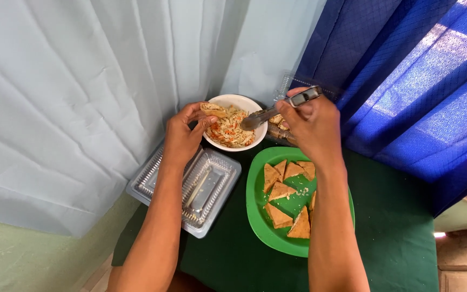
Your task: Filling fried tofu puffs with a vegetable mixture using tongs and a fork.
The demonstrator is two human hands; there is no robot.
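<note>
My left hand holds a triangular fried pastry piece over the rim of a white bowl filled with shredded vegetable salad. My right hand grips metal tongs whose tips reach into the bowl over the salad. Below my right forearm lies a green plate carrying several triangular pastry pieces.
A clear plastic tray sits left of the plate on a dark green tablecloth. Another clear container with more pastry stands behind the bowl. Pale curtain hangs at left, blue curtain at right.
</note>
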